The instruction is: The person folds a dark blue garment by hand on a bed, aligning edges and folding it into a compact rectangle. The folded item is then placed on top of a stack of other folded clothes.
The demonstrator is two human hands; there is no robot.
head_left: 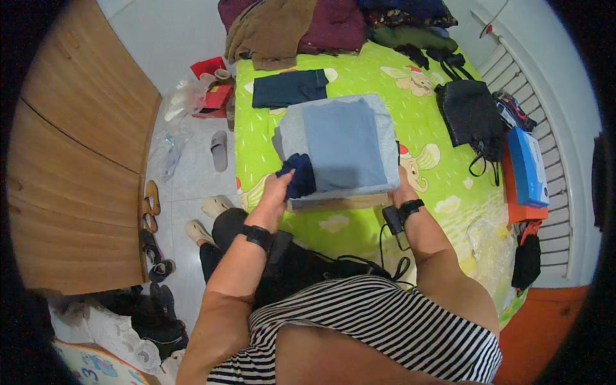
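A folded light blue and grey garment (343, 144) lies on a flat board (333, 203) at the near edge of a bed covered by a bright green cartoon-print sheet (443, 186). The left hand (277, 189) has its fingers closed around a small dark navy cloth (299, 176) at the garment's left edge. The right hand (402, 186) grips the board's right corner, fingers curled underneath and hidden. Beyond lie folded dark shorts (289, 88), a pile of clothes (301, 25) and a black bag (471, 115).
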